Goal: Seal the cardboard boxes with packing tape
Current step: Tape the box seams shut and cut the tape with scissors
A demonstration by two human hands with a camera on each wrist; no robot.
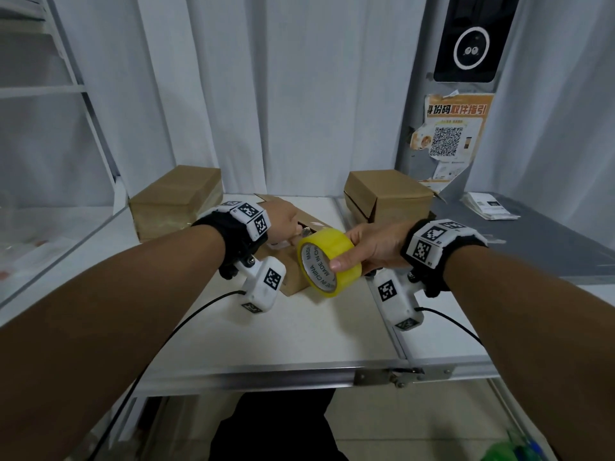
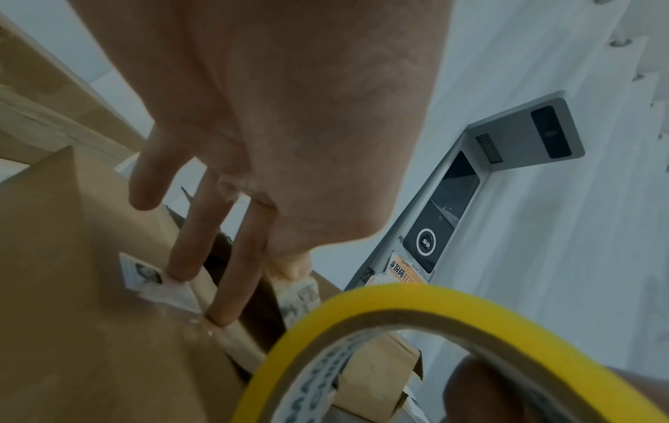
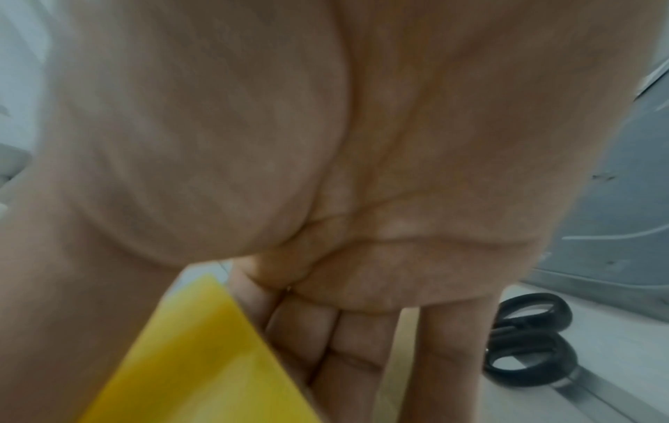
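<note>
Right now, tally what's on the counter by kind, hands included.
Cardboard boxes: 3 — back left, back right, middle one
Yellow tape roll: 1
Black scissors: 1
Hands: 2 — left hand, right hand
Total: 7

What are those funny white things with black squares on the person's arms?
Both arms are bare, with no sleeves. Each wrist wears a black strap carrying white blocks printed with black-and-white square codes: the left wrist band and the right wrist band. Below each wrist hangs a white boxy camera, the left camera and the right camera, also marked with codes. A thin black cable trails from each.
</note>
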